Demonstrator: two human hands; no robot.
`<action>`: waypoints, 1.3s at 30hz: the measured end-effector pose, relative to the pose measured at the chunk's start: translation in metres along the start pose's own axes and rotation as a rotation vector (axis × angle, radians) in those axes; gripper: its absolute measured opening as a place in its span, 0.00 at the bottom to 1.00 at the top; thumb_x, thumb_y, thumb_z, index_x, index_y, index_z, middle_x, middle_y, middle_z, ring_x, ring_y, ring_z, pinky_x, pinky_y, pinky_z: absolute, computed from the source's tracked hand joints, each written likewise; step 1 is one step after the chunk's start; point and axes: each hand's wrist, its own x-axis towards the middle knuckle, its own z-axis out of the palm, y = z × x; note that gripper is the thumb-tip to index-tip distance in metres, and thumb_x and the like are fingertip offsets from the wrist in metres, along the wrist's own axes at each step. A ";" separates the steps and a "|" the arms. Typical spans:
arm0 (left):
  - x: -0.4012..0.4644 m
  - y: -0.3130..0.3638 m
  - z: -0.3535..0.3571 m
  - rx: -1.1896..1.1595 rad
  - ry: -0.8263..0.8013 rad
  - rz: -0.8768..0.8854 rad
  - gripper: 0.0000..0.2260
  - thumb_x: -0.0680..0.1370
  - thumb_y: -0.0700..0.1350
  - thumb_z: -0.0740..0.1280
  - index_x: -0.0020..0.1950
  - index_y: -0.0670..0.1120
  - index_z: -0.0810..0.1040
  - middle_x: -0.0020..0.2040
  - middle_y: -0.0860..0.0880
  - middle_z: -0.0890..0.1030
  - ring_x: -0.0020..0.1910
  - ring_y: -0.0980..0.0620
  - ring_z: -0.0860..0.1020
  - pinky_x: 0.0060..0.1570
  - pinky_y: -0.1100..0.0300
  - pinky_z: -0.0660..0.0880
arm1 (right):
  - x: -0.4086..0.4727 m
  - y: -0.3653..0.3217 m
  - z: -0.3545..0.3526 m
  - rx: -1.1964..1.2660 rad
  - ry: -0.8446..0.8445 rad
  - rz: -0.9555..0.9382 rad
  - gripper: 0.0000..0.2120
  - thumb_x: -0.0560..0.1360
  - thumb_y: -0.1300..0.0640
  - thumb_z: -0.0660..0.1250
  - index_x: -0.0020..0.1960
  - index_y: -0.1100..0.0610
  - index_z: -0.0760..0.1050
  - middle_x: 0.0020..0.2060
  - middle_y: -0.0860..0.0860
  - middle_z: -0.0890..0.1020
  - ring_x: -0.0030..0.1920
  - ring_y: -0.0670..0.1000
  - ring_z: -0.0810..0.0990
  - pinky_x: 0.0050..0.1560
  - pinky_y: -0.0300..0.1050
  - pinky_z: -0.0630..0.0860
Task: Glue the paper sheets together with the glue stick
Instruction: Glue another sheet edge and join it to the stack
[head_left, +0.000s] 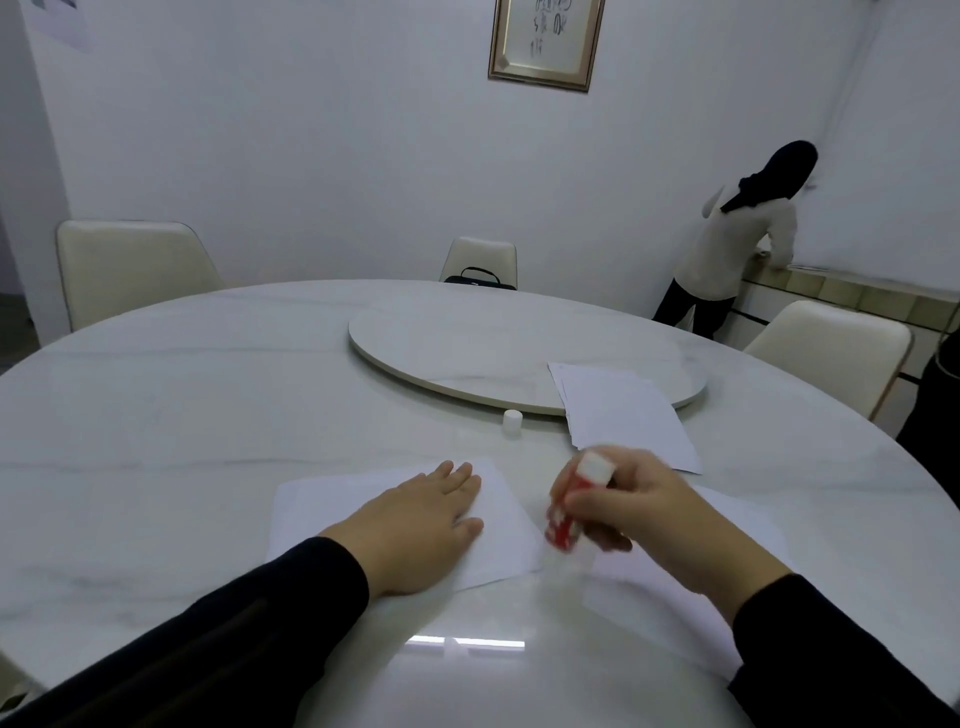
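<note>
Our two dark sleeves (218, 639) come in from the bottom edge, both cut off by the frame, and reach over the round marble table (156, 415). We keep the left hand (421, 525) flat, fingers straight and together, pressing on a sheet (332, 504) that lies before us. Our right hand (639, 514) is curled round the glue stick (566, 512), a red tube with a white end; it is tilted, its lower end down by the right edge of that sheet, though motion blur keeps us from telling whether it touches paper. A second sheet (727, 525) lies under the right hand, mostly hidden by hand and sleeve, so we cannot make out its outline. Beyond the hands a small white cap (512, 422) stands on the table, just beside the turntable (467, 338). A stack (618, 410) of paper rests partly on the turntable's rim. Chairs (130, 265) ring the far side, and on one a dark bag (480, 278) is half hidden by the table edge. A person (737, 244) stands at the wall, back to us.
</note>
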 end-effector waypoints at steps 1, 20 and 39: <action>0.001 -0.002 -0.002 0.005 -0.014 0.014 0.24 0.81 0.52 0.46 0.77 0.51 0.45 0.78 0.54 0.43 0.76 0.58 0.40 0.72 0.61 0.40 | 0.002 -0.001 -0.005 0.215 0.074 -0.040 0.05 0.63 0.68 0.68 0.38 0.62 0.77 0.34 0.61 0.81 0.27 0.52 0.77 0.28 0.40 0.74; 0.007 0.007 0.007 -0.197 0.283 -0.071 0.19 0.79 0.53 0.57 0.70 0.56 0.67 0.75 0.56 0.62 0.75 0.57 0.56 0.72 0.60 0.50 | 0.115 0.057 0.007 -0.413 0.567 0.098 0.12 0.71 0.60 0.71 0.54 0.57 0.77 0.49 0.52 0.81 0.47 0.50 0.78 0.48 0.39 0.69; -0.004 0.027 0.000 -0.145 0.314 -0.058 0.17 0.75 0.55 0.62 0.63 0.55 0.74 0.66 0.57 0.71 0.65 0.54 0.69 0.65 0.57 0.64 | -0.037 0.014 -0.089 -1.067 0.121 0.706 0.39 0.60 0.44 0.79 0.67 0.51 0.70 0.58 0.49 0.77 0.58 0.50 0.76 0.54 0.40 0.72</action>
